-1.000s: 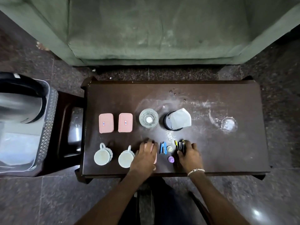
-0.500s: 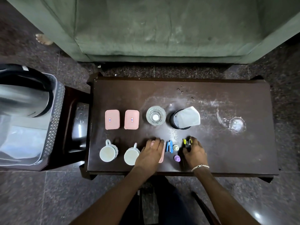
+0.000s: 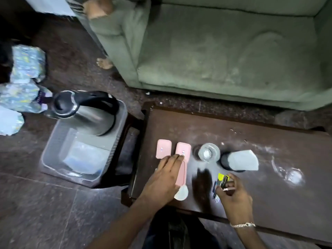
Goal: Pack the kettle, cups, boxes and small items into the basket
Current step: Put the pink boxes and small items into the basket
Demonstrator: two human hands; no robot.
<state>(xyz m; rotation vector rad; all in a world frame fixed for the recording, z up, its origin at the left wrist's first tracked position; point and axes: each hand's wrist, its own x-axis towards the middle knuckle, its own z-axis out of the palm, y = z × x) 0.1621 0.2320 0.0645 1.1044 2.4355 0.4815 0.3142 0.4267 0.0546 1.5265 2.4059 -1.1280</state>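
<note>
My left hand (image 3: 164, 178) holds a pink box (image 3: 181, 174) lifted off the dark table (image 3: 269, 186), above a white cup (image 3: 181, 192) that it partly hides. Two more pink boxes lie flat beyond it, one on the left (image 3: 163, 148) and one on the right (image 3: 183, 152). My right hand (image 3: 233, 192) grips several small items, yellow and black (image 3: 222, 179), near the table's front. The steel kettle (image 3: 84, 115) stands in the grey basket (image 3: 59, 151) on the floor at the left. A second cup is hidden.
On the table stand a glass (image 3: 209, 152), a dark cup with white paper (image 3: 239, 160) and a clear glass dish (image 3: 293, 176). A green sofa (image 3: 224, 51) is behind the table. Wrapped packages (image 3: 23, 83) lie on the floor far left. Another person's foot (image 3: 105, 62) is by the sofa.
The view has swung left and closer. My left hand has lifted the pink box and moved left over the cups. My right hand has picked up the small yellow and black items.
</note>
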